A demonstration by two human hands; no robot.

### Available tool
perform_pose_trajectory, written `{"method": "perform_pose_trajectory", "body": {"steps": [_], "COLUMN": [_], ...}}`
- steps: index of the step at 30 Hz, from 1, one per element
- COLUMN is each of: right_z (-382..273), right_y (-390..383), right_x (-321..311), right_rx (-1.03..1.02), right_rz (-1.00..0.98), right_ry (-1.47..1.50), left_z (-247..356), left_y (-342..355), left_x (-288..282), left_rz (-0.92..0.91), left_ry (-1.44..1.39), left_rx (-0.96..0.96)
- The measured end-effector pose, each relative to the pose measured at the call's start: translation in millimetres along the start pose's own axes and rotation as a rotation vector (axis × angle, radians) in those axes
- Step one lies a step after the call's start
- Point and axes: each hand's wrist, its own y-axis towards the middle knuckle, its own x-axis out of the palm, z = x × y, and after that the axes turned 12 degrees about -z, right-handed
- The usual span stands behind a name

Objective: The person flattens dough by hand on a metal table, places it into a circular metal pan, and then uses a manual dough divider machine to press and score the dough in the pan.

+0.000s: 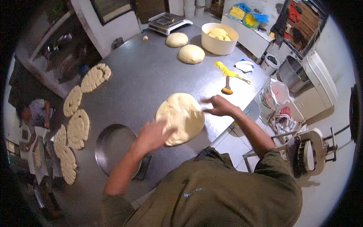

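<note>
A flattened round of pale dough [180, 115] lies on the steel table [132, 83] in front of me. My left hand [151, 134] is blurred over its left edge, fingers extended. At its right edge my right hand [220, 106] is closed around something small and pale that I cannot make out. A round metal pan [113, 147] sits left of the dough. Beyond my right hand are a brown-handled tool [227, 90], a yellow-headed brush [238, 78] and a white-and-blue item [244, 66].
Shaped flat doughs [77, 128] line the table's left. Two dough balls [191, 55], a scale [169, 22] and a white tub of yellow pieces [219, 45] stand at the back. A person [38, 113] is at far left; a machine [310, 151] is at right.
</note>
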Motion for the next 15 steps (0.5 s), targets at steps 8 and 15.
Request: {"method": "perform_pose_trajectory", "body": {"steps": [8,15], "right_z": [-56.0,-22.9], "right_y": [122.5,157.9], "right_x": [165.0,74.6], "right_rx": [0.229,0.130], "right_rz": [0.134,0.111], "right_ry": [-0.547,-0.394], "left_z": [-49.7,-50.4], "left_y": [163.1,189.6], "left_x": [125.0,38.1], "left_rz": [0.340,0.296], "left_ry": [0.189,0.202], "left_rx": [-0.025,-0.105]}}
